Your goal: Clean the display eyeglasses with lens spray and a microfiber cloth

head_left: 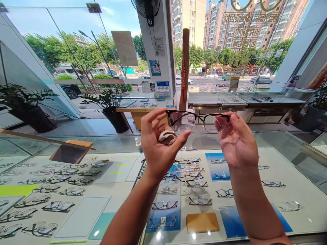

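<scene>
A pair of eyeglasses (200, 117) with a dark browline and clear round lenses is held up in front of me, above the glass display counter. At its left end, the fingers of my left hand (159, 146) grip the frame, and a crumpled pale cloth (168, 136) is tucked in the same palm. My right hand (238, 143) pinches the frame's right end between thumb and fingers. Faint lettering shows on the lenses. Some fingertips are hidden behind the frame.
Under the glass counter (120, 197) lie rows of eyeglasses. A small white bottle (138, 145) stands left of my left hand. A wooden-framed mirror (73, 151) is farther left, and a tan case (202, 222) lies near the front. Beyond are potted plants (114, 112) and more showcases.
</scene>
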A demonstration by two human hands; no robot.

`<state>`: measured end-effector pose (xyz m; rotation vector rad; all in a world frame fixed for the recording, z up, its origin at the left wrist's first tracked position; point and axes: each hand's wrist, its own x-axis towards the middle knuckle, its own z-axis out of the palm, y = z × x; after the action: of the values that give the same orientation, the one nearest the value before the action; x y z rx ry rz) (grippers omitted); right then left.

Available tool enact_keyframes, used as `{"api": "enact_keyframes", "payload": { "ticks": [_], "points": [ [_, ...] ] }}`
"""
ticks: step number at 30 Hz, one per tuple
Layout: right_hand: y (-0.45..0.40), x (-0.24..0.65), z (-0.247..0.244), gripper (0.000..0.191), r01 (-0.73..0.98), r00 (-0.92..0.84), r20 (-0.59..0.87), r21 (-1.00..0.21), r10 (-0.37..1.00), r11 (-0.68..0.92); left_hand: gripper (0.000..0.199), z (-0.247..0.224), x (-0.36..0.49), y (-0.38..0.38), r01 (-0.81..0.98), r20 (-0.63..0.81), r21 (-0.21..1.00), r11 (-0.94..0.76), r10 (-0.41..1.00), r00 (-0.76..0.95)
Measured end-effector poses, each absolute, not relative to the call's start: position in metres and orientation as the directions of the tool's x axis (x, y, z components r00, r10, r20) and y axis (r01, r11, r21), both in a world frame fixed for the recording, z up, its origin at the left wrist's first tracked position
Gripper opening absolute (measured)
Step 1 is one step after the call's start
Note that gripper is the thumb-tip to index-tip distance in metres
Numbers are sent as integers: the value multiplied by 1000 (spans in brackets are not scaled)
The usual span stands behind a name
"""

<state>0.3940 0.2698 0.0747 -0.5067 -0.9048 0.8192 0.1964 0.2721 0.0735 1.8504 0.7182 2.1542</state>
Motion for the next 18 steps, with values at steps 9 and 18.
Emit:
{"api": "enact_keyframes", "payload": {
  "ticks": [9,18],
  "points": [
    [267,392,73,12,-502,275,442,-691,854,520,66,77,195,274,-47,833,523,-851,522,-184],
    [263,389,75,15,-498,275,425,-704,862,506,65,73,193,277,-114,776,591,-799,601,-191]
  ]
}}
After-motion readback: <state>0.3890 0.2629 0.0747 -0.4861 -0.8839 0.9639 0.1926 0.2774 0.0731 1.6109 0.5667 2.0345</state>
